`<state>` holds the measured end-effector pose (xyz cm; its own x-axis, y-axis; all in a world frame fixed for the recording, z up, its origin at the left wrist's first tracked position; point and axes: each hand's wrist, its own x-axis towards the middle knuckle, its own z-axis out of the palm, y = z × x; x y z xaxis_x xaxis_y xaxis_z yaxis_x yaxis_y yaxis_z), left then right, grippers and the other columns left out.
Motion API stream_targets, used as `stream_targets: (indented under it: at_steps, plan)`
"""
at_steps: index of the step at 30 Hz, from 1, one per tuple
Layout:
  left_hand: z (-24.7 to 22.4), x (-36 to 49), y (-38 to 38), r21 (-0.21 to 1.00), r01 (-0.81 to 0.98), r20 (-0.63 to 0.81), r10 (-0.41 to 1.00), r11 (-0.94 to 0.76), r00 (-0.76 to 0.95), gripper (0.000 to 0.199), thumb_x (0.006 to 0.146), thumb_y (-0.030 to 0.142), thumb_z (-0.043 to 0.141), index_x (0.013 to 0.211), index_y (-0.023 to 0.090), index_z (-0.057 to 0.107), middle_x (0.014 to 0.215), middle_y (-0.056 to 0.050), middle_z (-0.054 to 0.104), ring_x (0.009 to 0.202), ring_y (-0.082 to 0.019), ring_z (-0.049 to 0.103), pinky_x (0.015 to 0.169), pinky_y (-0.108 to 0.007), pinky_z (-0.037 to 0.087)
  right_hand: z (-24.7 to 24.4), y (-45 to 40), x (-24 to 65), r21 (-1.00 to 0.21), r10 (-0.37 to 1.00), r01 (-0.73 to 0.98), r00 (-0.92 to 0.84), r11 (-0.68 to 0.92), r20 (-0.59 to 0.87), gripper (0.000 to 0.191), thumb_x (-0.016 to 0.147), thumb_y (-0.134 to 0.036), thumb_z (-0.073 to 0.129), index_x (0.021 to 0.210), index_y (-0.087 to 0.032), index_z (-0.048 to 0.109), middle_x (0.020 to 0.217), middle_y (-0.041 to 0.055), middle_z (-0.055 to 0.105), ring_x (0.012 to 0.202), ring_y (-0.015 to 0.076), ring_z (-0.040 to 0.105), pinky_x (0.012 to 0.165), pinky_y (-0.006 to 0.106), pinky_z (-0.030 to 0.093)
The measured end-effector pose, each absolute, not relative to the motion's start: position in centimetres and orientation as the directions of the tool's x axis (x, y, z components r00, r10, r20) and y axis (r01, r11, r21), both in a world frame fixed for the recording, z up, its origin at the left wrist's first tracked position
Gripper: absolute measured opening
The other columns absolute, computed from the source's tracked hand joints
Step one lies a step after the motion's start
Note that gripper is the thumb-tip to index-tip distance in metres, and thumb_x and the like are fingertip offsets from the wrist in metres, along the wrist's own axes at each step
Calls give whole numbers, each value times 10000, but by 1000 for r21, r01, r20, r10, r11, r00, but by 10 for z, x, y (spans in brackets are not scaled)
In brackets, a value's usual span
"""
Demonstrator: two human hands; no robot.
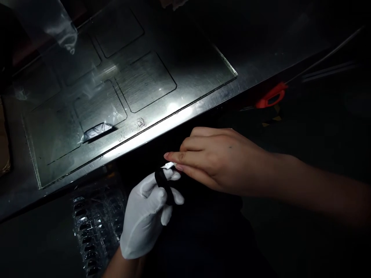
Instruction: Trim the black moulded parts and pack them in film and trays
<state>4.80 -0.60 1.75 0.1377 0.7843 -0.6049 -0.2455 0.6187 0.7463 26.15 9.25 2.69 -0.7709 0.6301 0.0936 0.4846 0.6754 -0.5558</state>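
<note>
My left hand point(146, 210), in a white glove, is closed on a small dark, curved flat piece point(164, 185) held between thumb and fingers. My right hand point(207, 154) is bare and reaches in from the right. Its thumb and fingers pinch a small folded white wipe point(169, 165) against the upper end of the dark piece. Both hands are close together just below the table's front edge. The exact kind of the dark piece cannot be made out.
A metal table point(246, 79) bears a clear sheet point(185, 90) over outlined rectangles. On it lies a dark piece in film point(97, 131). Below left stands a clear plastic tray point(95, 224) with several dark pieces in slots. A red handle point(272, 95) sits beyond the edge at right.
</note>
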Motion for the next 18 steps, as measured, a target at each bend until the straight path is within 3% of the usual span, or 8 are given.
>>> stream_targets:
  at_steps: [2, 8, 14, 18]
  plan:
    - [19, 44, -9, 748, -194, -626, 772, 635, 113, 363, 946, 435, 673, 1198, 176, 708, 834, -85, 717, 452, -17, 416, 432, -171, 268, 28, 90, 257, -524, 630, 510, -774, 682, 66, 400, 1099, -342, 427, 1384, -197, 667, 1075, 70, 753, 957, 219, 598, 780, 347, 497]
    - [20, 30, -18, 747, -97, -656, 753, 658, 53, 385, 931, 447, 675, 1211, 186, 710, 808, -84, 722, 448, -41, 412, 451, -218, 259, 34, 78, 237, -410, 651, 591, -759, 695, 8, 418, 1106, -346, 398, 1427, -220, 635, 1064, 69, 747, 947, 223, 584, 719, 334, 456]
    - [12, 8, -29, 736, -192, -626, 761, 649, 171, 360, 976, 458, 609, 1176, 184, 727, 794, -93, 723, 412, -20, 368, 432, -225, 176, 48, 77, 216, -320, 599, 592, -796, 740, -85, 400, 1103, -344, 408, 1359, -206, 682, 1039, 78, 758, 932, 235, 599, 703, 336, 428]
    - [6, -5, -35, 696, -263, -618, 744, 668, 255, 383, 1005, 454, 559, 1198, 170, 729, 845, -120, 743, 382, -17, 358, 385, -227, 122, 68, 82, 199, -219, 510, 536, -844, 815, -165, 291, 1031, -233, 528, 1198, -184, 761, 893, 82, 758, 830, 236, 594, 606, 319, 335]
